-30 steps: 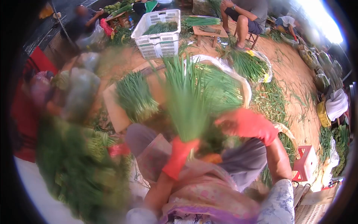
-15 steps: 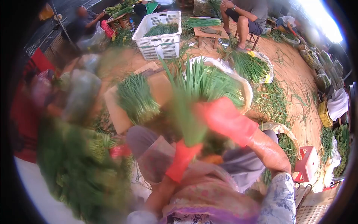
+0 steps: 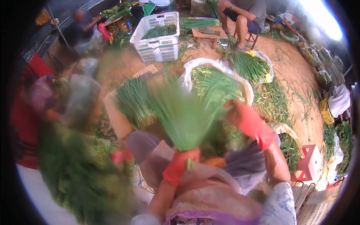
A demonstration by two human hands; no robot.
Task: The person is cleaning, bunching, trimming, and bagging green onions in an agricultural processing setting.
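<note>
Both hands wear red gloves. My left hand point(image 3: 180, 165) is wrapped round the base of a fanned-out bunch of long green leaves point(image 3: 185, 122), held upright over my lap and blurred by motion. My right hand point(image 3: 243, 117) is raised to the right of the bunch, apart from it; its fingers are bent and smeared, and whether they hold anything is unclear. Beyond it, a white-lined round basket point(image 3: 248, 92) holds more green stalks point(image 3: 217, 84). Another pile of green stalks point(image 3: 135, 101) lies on a board point(image 3: 112, 114) to the left.
A white crate point(image 3: 155, 51) with greens stands ahead, beside a low wooden table point(image 3: 210, 34). A seated person point(image 3: 245, 20) is beyond. A large heap of greens point(image 3: 80, 172) lies at left, near another person point(image 3: 41, 93). A red stool point(image 3: 310, 162) stands at right.
My right hand has moved away from the bunch, to the right. The leaves in my left hand have spread into a wide fan, and my left hand's grip at their base shows more clearly.
</note>
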